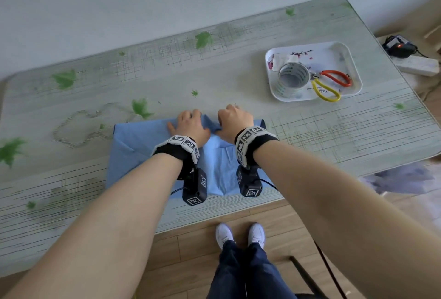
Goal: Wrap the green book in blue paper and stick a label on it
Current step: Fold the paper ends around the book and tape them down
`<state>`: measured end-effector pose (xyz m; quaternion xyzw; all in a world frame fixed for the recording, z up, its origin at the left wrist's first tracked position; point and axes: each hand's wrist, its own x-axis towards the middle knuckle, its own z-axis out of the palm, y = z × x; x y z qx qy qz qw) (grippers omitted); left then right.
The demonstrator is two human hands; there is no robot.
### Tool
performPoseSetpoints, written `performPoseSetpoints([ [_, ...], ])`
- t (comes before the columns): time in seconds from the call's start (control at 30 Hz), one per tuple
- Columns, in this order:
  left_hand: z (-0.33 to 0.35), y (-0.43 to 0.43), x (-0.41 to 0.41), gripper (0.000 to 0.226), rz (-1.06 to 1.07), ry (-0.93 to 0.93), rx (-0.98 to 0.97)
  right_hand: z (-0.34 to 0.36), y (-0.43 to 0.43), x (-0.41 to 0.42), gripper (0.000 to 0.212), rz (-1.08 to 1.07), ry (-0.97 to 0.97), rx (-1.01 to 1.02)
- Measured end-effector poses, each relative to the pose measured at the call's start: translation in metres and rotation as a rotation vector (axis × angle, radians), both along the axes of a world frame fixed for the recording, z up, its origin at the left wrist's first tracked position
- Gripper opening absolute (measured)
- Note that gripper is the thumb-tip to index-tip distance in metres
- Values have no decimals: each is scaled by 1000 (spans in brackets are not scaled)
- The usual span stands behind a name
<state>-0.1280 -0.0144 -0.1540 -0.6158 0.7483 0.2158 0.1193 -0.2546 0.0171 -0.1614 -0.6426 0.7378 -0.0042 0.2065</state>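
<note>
Blue paper (133, 146), creased and folded into a rough rectangle, lies at the near edge of the desk (238, 60), directly in front of the standing person. The green book is hidden; only paper shows. Both hands work at the paper's far edge. The left hand (191, 129) lies palm down on the sheet with the thumb splayed to the side. Its fingers (188, 115) bend over the far edge, and whether they grip or only press cannot be told. Just beside it, the right hand (235, 122) is knuckles up with fingers curled, grasping a raised fold of the paper that stands between the two hands. Each wrist carries a black band (250, 141) set with square code tiles.

Well apart, toward the desk's far right, a white tray (353, 60) holds a roll of clear tape (293, 77) standing on its side. Touching the roll is a pair of scissors (331, 84) with one orange and one yellow handle. The desk top is pale with a printed green leaf pattern. Beyond its right end a white power strip (417, 65) lies on the floor.
</note>
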Motion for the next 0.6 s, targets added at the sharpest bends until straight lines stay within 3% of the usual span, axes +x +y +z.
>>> performPoseSetpoints([
  [0.17, -2, -6, 1, 42, 27, -48, -146, 3, -2, 0, 28, 65, -62, -52],
  [0.4, -12, -5, 4, 41, 20, -79, -149, 9, 5, -1, 29, 219, -26, 12],
  [0.6, -19, -9, 2, 30, 54, -52, -111, 13, 10, 9, 20, 268, -152, 141],
])
